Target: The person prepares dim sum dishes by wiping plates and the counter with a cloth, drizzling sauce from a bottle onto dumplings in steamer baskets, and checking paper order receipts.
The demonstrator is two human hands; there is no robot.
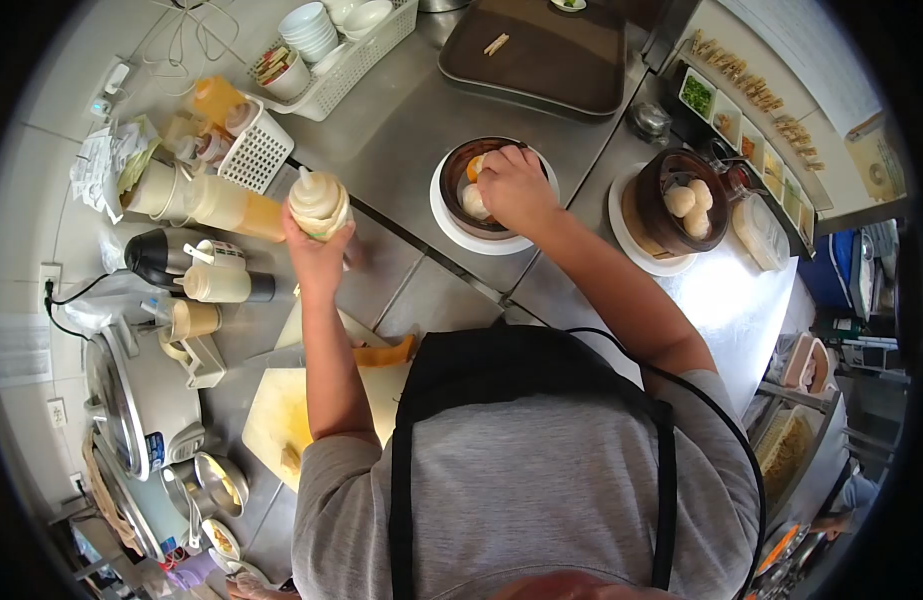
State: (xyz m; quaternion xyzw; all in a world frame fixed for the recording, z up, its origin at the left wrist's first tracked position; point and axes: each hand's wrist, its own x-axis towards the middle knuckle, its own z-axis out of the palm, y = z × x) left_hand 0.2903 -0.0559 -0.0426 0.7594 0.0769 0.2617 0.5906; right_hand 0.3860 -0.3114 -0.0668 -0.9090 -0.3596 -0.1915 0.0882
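Note:
My left hand (319, 252) is wrapped round a squeeze bottle (320, 205) with a pale nozzle and cream-coloured contents, held upright above the counter. My right hand (517, 190) reaches into a round dark steamer basket (448, 186) on a white plate (469, 240). Its fingers are curled together, and what they grip is hidden under them. Beside the fingertips lie a white bun (475, 203) and something orange (476, 168). A second steamer basket (654, 172) holds several pale buns (698, 205) and stands to the right on its own plate (622, 230).
A brown tray (542, 60) with a clothespin (497, 44) lies at the back. Sauce bottles (237, 210) crowd the left wall by a white basket (257, 145). A cutting board (277, 415) is near my left elbow. Garnish containers (747, 140) line the right, near a lidded tub (761, 232).

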